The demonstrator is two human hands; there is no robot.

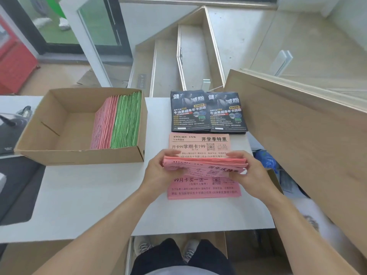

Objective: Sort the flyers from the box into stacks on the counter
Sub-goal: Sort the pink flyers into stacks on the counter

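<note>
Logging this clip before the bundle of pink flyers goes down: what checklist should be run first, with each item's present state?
1. Both hands hold the pink bundle, left hand and right hand: ok.
2. Bundle edges squared: not ok, the lower sheets fan out.
3. Pink stack lies under the bundle: ok.
4. Bundle's print matches that stack: cannot tell.
5. Black flyers lie apart: ok.
6. Box emptied: not ok, pink and green flyers remain.

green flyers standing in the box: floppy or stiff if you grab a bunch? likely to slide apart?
Probably floppy: the green flyers look like thin loose sheets with uneven edges. They lean on the box wall, so a bunch likely fans or slips unless pinched firmly.
</note>
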